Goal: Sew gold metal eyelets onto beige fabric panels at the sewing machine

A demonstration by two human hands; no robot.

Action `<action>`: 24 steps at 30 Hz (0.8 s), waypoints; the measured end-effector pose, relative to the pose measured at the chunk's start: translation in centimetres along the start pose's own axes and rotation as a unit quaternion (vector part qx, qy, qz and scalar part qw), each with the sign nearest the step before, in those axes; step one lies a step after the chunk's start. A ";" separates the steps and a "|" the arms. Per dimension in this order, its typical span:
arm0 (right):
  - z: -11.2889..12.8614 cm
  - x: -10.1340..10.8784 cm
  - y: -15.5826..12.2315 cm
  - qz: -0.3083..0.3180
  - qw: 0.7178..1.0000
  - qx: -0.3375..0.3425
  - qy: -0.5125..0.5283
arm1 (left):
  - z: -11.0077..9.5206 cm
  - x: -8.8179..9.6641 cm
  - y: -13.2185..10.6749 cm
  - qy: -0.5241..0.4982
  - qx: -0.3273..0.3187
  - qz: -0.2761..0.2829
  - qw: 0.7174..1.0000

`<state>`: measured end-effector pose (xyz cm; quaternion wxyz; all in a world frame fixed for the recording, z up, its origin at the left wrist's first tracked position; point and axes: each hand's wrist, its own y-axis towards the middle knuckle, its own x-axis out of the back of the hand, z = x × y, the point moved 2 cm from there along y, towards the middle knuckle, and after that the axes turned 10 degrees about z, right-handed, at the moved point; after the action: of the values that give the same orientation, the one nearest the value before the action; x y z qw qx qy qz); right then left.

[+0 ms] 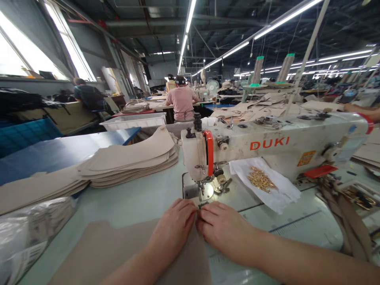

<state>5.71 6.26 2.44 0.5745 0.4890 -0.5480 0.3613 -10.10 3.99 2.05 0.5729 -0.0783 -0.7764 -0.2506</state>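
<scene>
In the head view a beige fabric panel (118,245) lies flat on the pale green table, its upper right corner reaching toward the sewing machine (237,138). My left hand (178,217) is closed on that corner, fingertips pinched together. Close against it, my right hand (218,223) is closed too, its fingers curled at the same edge. What lies between the right fingertips is hidden. Just beyond both hands are the machine's needle and presser foot (204,186), lit by a small lamp. Small gold-coloured metal pieces (261,180) rest on a white cloth (285,198) at the right.
Stacked beige panels (133,158) fill the table's left back, beside a clear plastic bag (38,225). Brown strips (344,221) and a tray of metal parts (360,198) lie at the right. A person in pink (181,101) sits ahead; another person's arm (362,112) shows at far right.
</scene>
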 end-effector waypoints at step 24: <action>-3.4 -0.7 0.8 0.031 0.999 -0.033 0.005 | 0.6 -0.7 2.5 -0.032 -0.006 -0.041 0.999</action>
<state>5.83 9.85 2.12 0.5814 0.4504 -0.5720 0.3632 -9.38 6.56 2.05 0.5368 -0.0579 -0.7952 -0.2758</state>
